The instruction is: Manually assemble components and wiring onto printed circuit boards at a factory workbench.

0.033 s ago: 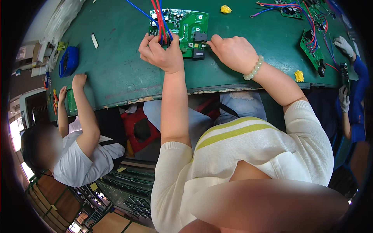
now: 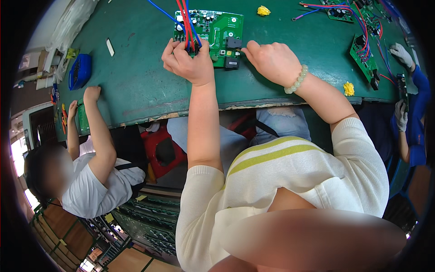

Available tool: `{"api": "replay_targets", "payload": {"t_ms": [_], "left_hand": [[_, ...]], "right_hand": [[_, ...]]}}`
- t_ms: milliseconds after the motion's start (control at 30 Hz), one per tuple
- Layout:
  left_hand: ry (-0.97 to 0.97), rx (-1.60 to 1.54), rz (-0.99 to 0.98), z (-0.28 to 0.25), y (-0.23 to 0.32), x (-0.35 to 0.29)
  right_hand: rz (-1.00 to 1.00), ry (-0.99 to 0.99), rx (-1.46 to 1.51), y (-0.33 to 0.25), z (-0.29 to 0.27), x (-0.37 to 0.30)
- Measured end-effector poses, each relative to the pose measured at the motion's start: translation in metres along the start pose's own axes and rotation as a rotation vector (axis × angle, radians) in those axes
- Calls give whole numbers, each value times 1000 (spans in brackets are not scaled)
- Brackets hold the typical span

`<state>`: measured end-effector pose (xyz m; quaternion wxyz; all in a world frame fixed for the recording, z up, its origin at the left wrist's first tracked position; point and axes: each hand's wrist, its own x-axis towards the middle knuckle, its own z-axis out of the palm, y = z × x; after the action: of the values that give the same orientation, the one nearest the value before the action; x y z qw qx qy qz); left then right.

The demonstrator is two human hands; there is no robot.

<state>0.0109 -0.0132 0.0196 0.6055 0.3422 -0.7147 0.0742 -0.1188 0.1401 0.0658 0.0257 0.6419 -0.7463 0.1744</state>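
A green circuit board (image 2: 222,31) lies on the green-topped table at the upper middle, with black blocks along its right edge. Red and blue wires (image 2: 185,18) rise from its left part and run out of the top of the view. My left hand (image 2: 190,63) is closed on the board's near left edge, by the foot of the wires. My right hand (image 2: 274,61), with a bead bracelet on the wrist, is curled at the board's right edge. Its thumb and forefinger point at a small light-coloured part beside the black blocks; what they grip is hidden.
Yellow crumpled lumps (image 2: 263,10) lie beyond and to the right. More wired boards (image 2: 364,61) sit at the right, near a co-worker's gloved hands (image 2: 402,55). Another person (image 2: 97,181) works at the left, beside a blue case (image 2: 80,72). A white strip (image 2: 110,47) lies nearby.
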Motion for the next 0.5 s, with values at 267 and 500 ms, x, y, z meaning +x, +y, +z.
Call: {"api": "replay_targets", "payload": {"t_ms": [267, 500], "left_hand": [[-23, 3, -14, 1, 0, -1], [2, 14, -6, 0, 0, -1]], "right_hand": [[-29, 27, -26, -8, 6, -6], [21, 16, -48, -15, 13, -5]]}}
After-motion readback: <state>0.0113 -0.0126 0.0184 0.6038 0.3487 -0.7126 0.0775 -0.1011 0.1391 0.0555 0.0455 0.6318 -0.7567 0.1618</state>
